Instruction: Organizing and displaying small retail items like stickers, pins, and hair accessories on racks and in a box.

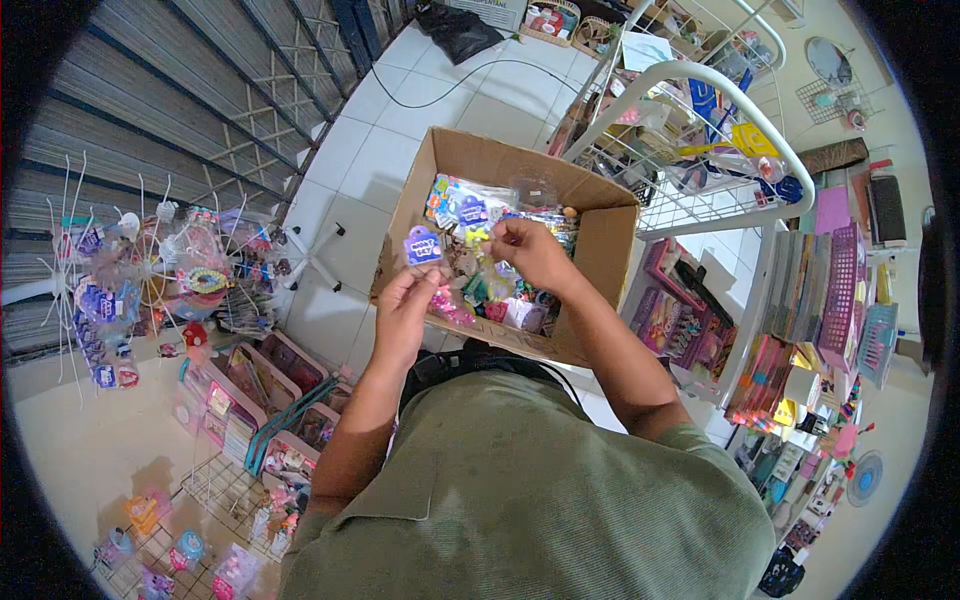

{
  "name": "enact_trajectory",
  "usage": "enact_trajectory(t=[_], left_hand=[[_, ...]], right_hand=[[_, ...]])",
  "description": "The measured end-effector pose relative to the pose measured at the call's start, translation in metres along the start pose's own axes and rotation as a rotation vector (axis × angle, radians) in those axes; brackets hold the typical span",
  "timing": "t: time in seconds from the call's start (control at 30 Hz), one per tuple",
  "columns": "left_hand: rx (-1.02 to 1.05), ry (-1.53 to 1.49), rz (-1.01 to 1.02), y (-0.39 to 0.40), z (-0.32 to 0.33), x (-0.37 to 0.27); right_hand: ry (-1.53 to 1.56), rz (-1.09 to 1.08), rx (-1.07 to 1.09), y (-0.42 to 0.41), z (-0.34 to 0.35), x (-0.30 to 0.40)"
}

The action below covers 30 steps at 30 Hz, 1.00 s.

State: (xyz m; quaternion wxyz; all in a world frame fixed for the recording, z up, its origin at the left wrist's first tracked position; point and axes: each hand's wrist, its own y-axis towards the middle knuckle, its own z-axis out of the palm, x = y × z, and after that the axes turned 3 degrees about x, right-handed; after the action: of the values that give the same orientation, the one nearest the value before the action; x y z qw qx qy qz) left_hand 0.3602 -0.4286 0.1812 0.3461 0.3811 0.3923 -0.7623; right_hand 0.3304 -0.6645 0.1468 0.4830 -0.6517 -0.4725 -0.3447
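Note:
My left hand point(403, 304) pinches a small clear packet of pink beads point(451, 306) just below its purple printed header card point(424, 247). The packet hangs over the near left part of an open cardboard box point(607, 247). Above the middle of the box, my right hand point(531, 251) has its fingertips closed at the edge of a second clear packet with yellow-green beads point(496, 283). This one also has a purple header card point(472, 212). Under both hands, the box holds a jumble of small packaged goods, partly hidden by the hands and packets.
A white wire rack point(697, 225) full of goods stands against the box's right side. To the left is a display stand point(180, 277) hung with packets. Pink bins point(255, 375) sit at lower left. A black cable point(450, 94) crosses the tiled floor near a black plastic bag point(459, 31).

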Motion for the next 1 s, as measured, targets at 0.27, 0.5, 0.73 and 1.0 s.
enact_trajectory(t=[0.27, 0.5, 0.73, 1.0], left_hand=[[0.005, 0.142, 0.028, -0.001, 0.006, -0.003], [-0.110, 0.138, 0.155, -0.015, -0.001, -0.009], [-0.167, 0.077, 0.225, -0.030, 0.000, -0.020], [-0.305, 0.145, 0.281, -0.052, -0.014, -0.029]], right_hand=[[0.189, -0.200, 0.286, -0.015, 0.006, 0.056], [-0.702, 0.048, 0.033, 0.030, 0.003, -0.058], [-1.113, -0.123, 0.033, 0.024, 0.032, -0.117], [-0.738, -0.141, 0.108, 0.027, 0.006, -0.101]])
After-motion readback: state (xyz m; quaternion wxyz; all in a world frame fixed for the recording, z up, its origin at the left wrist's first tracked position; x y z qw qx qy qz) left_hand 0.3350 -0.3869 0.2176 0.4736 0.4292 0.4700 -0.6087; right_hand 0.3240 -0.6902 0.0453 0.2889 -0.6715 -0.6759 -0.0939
